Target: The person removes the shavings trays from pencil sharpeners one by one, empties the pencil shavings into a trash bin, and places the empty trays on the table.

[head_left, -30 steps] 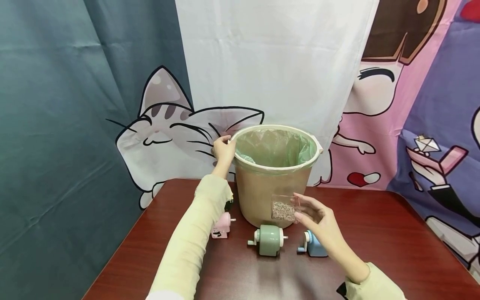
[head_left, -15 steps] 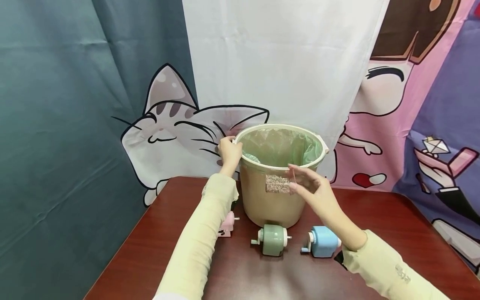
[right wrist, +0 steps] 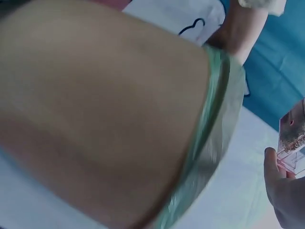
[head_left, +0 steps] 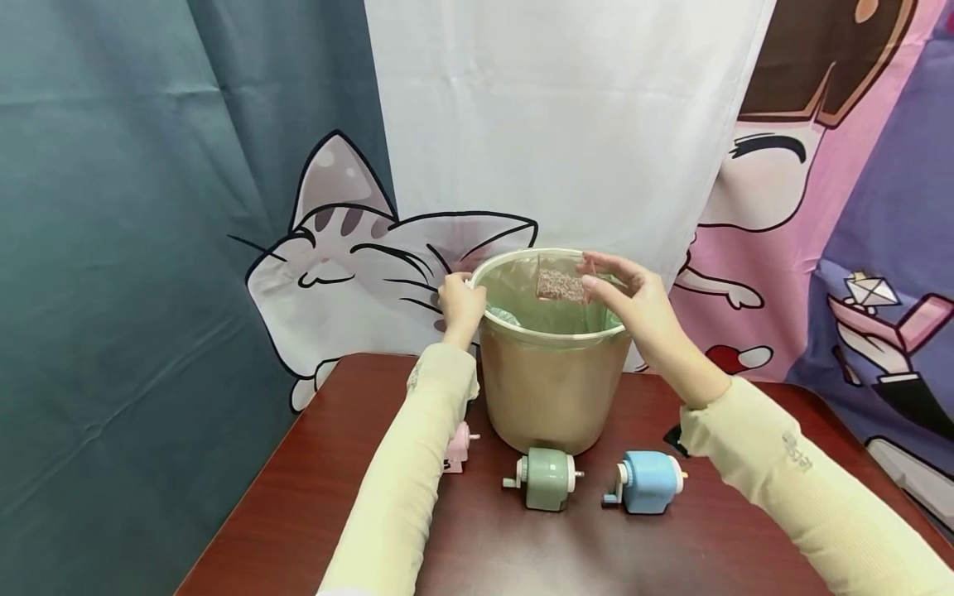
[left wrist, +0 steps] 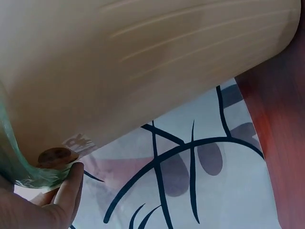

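A beige trash bin [head_left: 555, 389] stands on the table, lined with a green plastic bag [head_left: 514, 281]. My left hand [head_left: 462, 305] grips the bin's rim on its left side; in the left wrist view the thumb [left wrist: 71, 186] lies at the rim by an oval opening. Between thumb and fingers, my right hand [head_left: 637, 302] pinches a small clear shavings drawer [head_left: 561, 285], partly filled with pencil shavings. It overlaps the bin's mouth in the head view, held about level. The right wrist view has the drawer [right wrist: 293, 131] at the right edge, past the bin's rim.
In front of the bin sit a green crank pencil sharpener [head_left: 547, 480] and a blue one [head_left: 648, 482]. A pink one [head_left: 457, 447] is partly hidden by the left arm. Behind the dark red table [head_left: 358, 397] hangs a cartoon-printed curtain [head_left: 559, 124].
My right hand has risen with the shavings drawer, from low in front of the bin up to its mouth. The left hand stays on the rim. The head view has shifted slightly.
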The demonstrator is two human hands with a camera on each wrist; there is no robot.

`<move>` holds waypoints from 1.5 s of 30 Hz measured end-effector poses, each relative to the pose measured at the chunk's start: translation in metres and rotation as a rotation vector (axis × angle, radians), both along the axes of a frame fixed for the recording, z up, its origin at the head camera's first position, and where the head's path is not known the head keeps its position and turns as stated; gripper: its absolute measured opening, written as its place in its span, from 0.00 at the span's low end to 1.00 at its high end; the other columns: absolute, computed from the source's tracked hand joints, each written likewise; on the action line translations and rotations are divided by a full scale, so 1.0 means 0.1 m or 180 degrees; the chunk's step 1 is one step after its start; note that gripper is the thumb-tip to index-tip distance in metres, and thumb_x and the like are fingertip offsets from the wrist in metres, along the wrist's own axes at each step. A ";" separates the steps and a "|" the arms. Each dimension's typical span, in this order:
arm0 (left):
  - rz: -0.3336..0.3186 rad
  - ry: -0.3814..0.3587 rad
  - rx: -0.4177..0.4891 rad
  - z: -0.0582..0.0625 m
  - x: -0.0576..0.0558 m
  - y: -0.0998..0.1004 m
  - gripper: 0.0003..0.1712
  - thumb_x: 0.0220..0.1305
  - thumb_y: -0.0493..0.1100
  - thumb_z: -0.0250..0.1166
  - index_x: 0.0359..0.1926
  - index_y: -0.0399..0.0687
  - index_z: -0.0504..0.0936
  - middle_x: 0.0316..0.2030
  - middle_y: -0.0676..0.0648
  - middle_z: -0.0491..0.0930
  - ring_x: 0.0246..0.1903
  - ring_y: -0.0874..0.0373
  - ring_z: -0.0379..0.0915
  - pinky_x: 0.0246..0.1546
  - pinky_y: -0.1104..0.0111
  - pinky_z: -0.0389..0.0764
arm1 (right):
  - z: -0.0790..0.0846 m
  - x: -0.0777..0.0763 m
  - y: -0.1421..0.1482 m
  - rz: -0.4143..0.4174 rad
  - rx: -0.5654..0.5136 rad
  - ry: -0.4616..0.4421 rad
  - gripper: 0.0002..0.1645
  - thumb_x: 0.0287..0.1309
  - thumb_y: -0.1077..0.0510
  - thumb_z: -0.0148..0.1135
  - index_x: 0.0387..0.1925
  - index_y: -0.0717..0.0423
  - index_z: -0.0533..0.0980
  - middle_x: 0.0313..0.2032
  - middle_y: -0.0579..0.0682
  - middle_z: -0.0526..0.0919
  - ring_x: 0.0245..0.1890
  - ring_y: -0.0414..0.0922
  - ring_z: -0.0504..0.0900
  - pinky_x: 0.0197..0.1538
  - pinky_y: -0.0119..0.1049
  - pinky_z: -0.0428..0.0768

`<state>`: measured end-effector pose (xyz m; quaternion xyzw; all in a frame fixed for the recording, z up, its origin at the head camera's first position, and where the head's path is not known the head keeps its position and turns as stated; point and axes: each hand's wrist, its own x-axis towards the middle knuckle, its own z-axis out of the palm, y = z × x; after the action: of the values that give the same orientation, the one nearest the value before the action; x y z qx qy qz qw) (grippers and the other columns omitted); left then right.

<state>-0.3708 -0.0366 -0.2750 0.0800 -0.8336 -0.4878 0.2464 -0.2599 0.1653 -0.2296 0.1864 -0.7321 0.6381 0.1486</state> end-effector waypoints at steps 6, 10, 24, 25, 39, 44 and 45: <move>-0.0028 -0.0017 -0.0082 0.01 0.00 -0.03 0.17 0.53 0.33 0.61 0.45 0.37 0.83 0.44 0.37 0.83 0.46 0.39 0.77 0.50 0.53 0.74 | 0.23 -0.25 0.02 -0.0088 0.0061 -0.0106 0.31 0.61 0.56 0.59 0.62 0.68 0.65 0.41 0.35 0.78 0.40 0.29 0.79 0.47 0.20 0.77; -0.0063 -0.0002 -0.0103 0.02 0.02 -0.02 0.17 0.52 0.33 0.60 0.45 0.36 0.82 0.44 0.37 0.82 0.47 0.38 0.77 0.50 0.53 0.73 | 0.35 -0.41 0.06 -0.0231 0.0263 -0.0146 0.31 0.61 0.55 0.59 0.61 0.67 0.67 0.41 0.36 0.78 0.37 0.27 0.79 0.45 0.20 0.77; -0.0034 0.0063 -0.0444 0.04 0.00 -0.01 0.16 0.52 0.33 0.61 0.43 0.38 0.84 0.43 0.38 0.84 0.44 0.40 0.79 0.48 0.53 0.76 | 0.71 -0.90 0.26 -0.0369 0.1171 -0.0005 0.32 0.59 0.51 0.61 0.60 0.63 0.69 0.51 0.50 0.79 0.31 0.24 0.79 0.53 0.29 0.73; -0.0038 0.0049 -0.0455 0.04 0.00 -0.01 0.16 0.52 0.33 0.61 0.43 0.38 0.84 0.43 0.38 0.84 0.44 0.40 0.79 0.48 0.53 0.75 | 0.73 -0.92 0.28 -0.0360 0.1248 -0.0018 0.32 0.58 0.51 0.62 0.60 0.63 0.69 0.51 0.51 0.79 0.31 0.24 0.79 0.53 0.31 0.73; -0.0059 0.0059 -0.0482 0.02 0.02 -0.03 0.16 0.52 0.33 0.61 0.43 0.36 0.83 0.42 0.37 0.84 0.43 0.39 0.79 0.47 0.53 0.76 | 0.68 -0.98 0.32 -0.0274 0.2022 -0.0046 0.30 0.57 0.53 0.61 0.58 0.63 0.71 0.48 0.61 0.77 0.32 0.23 0.74 0.41 0.21 0.71; -0.0061 0.0065 -0.0585 0.03 0.01 -0.03 0.15 0.52 0.33 0.60 0.43 0.36 0.83 0.41 0.37 0.84 0.43 0.40 0.79 0.47 0.52 0.76 | 0.68 -0.96 0.31 -0.0270 0.2145 -0.0063 0.29 0.57 0.52 0.60 0.58 0.63 0.72 0.51 0.64 0.76 0.36 0.29 0.75 0.44 0.25 0.72; -0.0075 0.0068 -0.0598 0.03 0.01 -0.02 0.15 0.52 0.33 0.60 0.42 0.36 0.83 0.41 0.37 0.84 0.43 0.40 0.79 0.47 0.53 0.76 | 0.68 -0.96 0.31 -0.0275 0.2167 -0.0079 0.30 0.58 0.52 0.60 0.58 0.63 0.71 0.52 0.64 0.76 0.38 0.32 0.77 0.46 0.27 0.72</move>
<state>-0.3695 -0.0385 -0.2719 0.0415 -0.8738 -0.4112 0.2560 -0.3558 0.1961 -0.1612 0.1863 -0.9120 0.3526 0.0958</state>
